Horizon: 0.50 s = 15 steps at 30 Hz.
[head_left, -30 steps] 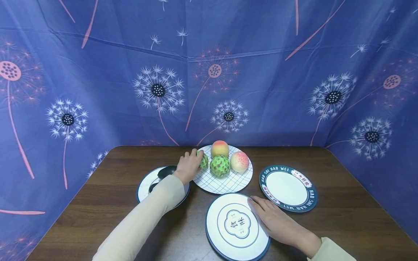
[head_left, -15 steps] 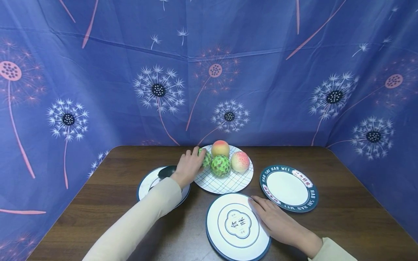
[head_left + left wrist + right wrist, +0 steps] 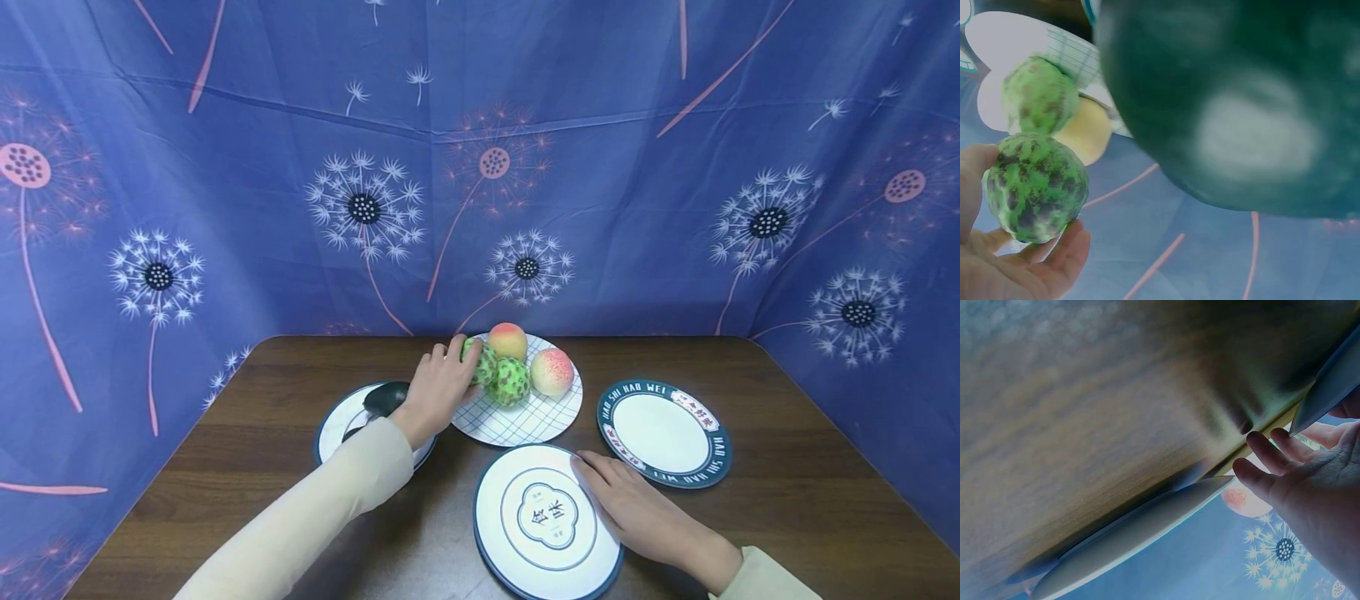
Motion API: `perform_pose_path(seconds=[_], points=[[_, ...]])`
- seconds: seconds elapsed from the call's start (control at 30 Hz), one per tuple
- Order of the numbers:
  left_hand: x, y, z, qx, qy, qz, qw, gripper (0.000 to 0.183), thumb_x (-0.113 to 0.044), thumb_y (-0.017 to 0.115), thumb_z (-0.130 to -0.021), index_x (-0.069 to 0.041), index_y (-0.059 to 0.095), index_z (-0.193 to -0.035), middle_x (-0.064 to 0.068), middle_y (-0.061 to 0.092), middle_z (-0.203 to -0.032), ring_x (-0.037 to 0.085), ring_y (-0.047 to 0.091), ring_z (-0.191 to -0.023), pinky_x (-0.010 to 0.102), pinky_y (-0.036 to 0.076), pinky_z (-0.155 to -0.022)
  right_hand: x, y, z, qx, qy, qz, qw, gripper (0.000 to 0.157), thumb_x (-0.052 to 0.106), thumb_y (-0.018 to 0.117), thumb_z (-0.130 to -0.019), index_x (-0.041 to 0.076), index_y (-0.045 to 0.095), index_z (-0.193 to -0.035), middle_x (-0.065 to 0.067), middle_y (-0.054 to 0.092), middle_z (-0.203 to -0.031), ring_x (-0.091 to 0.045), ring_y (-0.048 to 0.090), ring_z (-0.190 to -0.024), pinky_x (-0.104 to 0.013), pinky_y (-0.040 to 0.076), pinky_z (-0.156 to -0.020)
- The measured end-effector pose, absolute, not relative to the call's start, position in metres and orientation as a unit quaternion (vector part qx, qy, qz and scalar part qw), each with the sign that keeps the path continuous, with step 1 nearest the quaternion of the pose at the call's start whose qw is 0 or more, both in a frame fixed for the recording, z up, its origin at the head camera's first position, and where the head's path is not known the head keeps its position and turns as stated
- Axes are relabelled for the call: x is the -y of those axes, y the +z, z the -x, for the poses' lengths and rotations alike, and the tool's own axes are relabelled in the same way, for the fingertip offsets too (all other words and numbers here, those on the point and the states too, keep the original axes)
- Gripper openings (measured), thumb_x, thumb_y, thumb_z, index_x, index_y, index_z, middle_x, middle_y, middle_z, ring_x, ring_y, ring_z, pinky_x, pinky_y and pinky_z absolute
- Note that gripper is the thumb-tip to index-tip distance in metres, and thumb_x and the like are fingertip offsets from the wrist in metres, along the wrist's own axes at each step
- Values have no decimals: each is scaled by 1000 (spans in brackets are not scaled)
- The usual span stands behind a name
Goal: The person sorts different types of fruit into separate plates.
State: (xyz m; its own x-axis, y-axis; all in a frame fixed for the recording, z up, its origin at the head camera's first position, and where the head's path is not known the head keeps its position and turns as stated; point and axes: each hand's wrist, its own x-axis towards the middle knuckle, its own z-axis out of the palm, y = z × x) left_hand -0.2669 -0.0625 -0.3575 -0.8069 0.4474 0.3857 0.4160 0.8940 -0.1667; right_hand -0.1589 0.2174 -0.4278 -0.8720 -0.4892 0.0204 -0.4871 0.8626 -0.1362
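In the head view my left hand (image 3: 433,390) reaches over the checked plate (image 3: 517,432) at the back. It grips a bumpy green custard apple (image 3: 1036,187), thumb on one side and fingers curled beneath in the left wrist view. A second custard apple (image 3: 509,382) lies right against it. Beside them sit a yellow-red peach (image 3: 507,342) and a pink, speckled peach (image 3: 552,372). My right hand (image 3: 637,510) rests on the right rim of a white plate (image 3: 543,575) with a blue printed emblem, its fingers extended.
Under my left forearm, a blue-rimmed plate (image 3: 327,435) carries smooth dark green fruit (image 3: 385,398), partly hidden by the sleeve. A green-rimmed plate (image 3: 663,435) with lettering stands on the right. A blue dandelion-print cloth (image 3: 615,208) hangs behind the wooden table (image 3: 810,500).
My left hand has shifted slightly right with the custard apple, bringing it up against the other one. More of the dark fruit shows than half a second ago. My right hand stays put.
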Motion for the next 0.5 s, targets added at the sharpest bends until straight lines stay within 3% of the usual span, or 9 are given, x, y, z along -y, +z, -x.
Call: perform_pose_path(seconds=[0.5], points=[[44,-358,236,935,38,278,219,71,-48,59,-84,-17,28,-140,11,43,-132,27,53,-103,39,49,-82,-216,-425,158,-965,-76,251,13,52,28,49,-92,14,34,-141,-9,40,-141,-27,38,-130,-48,36,-102]])
